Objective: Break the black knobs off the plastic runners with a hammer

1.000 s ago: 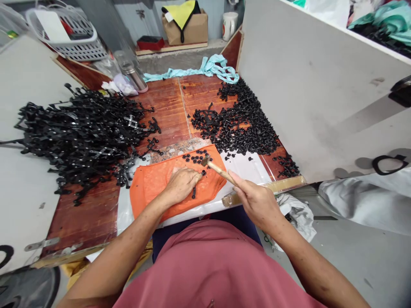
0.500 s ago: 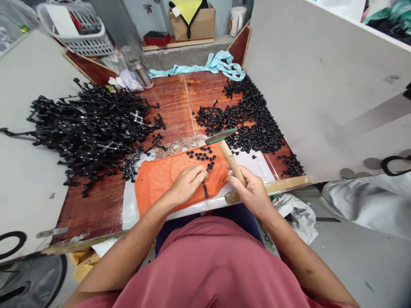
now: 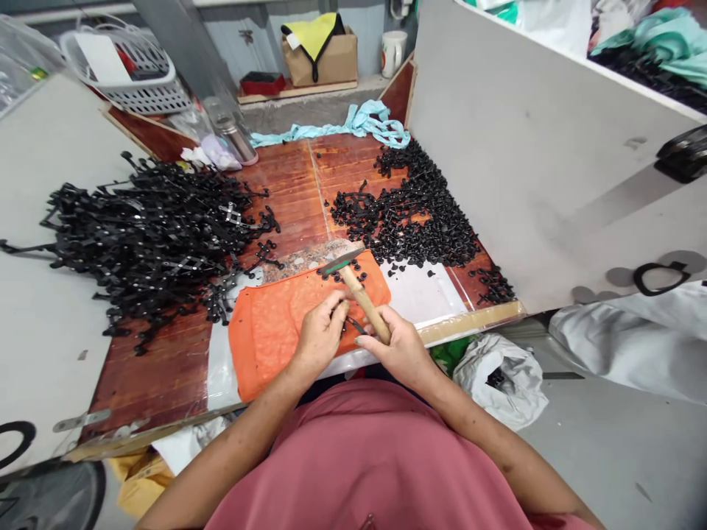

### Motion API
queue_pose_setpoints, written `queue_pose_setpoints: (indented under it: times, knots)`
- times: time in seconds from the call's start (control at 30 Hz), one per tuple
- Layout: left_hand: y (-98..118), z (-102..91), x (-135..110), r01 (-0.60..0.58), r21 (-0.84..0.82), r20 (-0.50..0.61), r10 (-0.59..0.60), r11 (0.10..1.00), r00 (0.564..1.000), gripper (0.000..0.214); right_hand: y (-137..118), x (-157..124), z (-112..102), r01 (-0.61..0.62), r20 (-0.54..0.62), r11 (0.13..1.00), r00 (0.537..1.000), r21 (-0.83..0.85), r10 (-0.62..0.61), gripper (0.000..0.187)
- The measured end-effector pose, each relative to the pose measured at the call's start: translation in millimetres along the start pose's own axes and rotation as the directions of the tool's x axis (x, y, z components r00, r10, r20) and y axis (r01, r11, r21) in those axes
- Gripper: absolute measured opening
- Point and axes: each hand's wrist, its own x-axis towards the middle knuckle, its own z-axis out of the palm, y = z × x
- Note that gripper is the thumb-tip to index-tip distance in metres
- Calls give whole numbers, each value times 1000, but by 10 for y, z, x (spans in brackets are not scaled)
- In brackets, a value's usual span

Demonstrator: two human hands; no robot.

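My right hand is wrapped round the wooden handle of a hammer. The hammer's narrow head, dark with a green patch, hangs above an orange cloth spread at the table's front edge. Over the same cloth, my left hand pinches a small black jointed part, whose free end points toward my right fingers. Whether those fingers touch it I cannot tell. Several black round caps lie on the cloth under the hammer, partly hidden by it.
A tangled heap of black jointed parts covers the left side of the table. Small black caps are piled along the right grey panel. Farther back are a steel flask and a light-blue cloth strip.
My right hand has brought the hammer left and closer to my left hand. The black part has shifted in my left fingers, and the view has tilted slightly.
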Motion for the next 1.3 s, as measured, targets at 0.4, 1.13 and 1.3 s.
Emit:
queue_pose_setpoints:
  times: [0.4,1.13,1.3]
  knots:
    - [37,-386,91,-31,182,126,8,983,992,31,-12,167,-120,107,-3,994,994,23,-107,20]
    - [-322,-675,660,145,520,-47,-142,842,989,39,312,-225,-380,60,172,914,985,-402,11,44]
    - [-312,-643,663,166,556,-73,-151,815,986,40,207,-146,-460,128,168,877,984,-463,-55,49]
